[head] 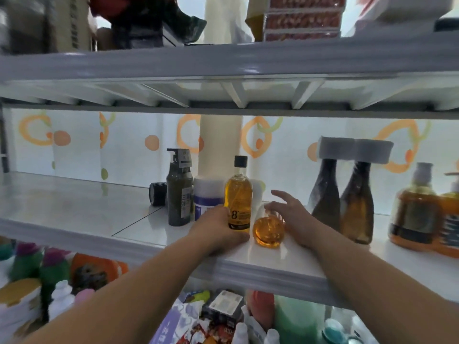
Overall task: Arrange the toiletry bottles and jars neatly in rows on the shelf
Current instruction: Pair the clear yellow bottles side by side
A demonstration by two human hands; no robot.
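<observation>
left hand: my fingers curl round the lower half of the upright bottle, at the centre of the frame.
upright bottle: amber with a black cap, standing on the shelf near its front edge.
right hand: my fingers are spread and fairly straight, resting against the lying bottle without closing round it.
lying bottle: amber, on its side with the base toward me, just right of the upright bottle.
pump bottle: dark, upright, left of centre.
jar: white, between the pump bottle and the upright bottle, behind my left hand.
dark bottles: two, upright, right of my right hand.
</observation>
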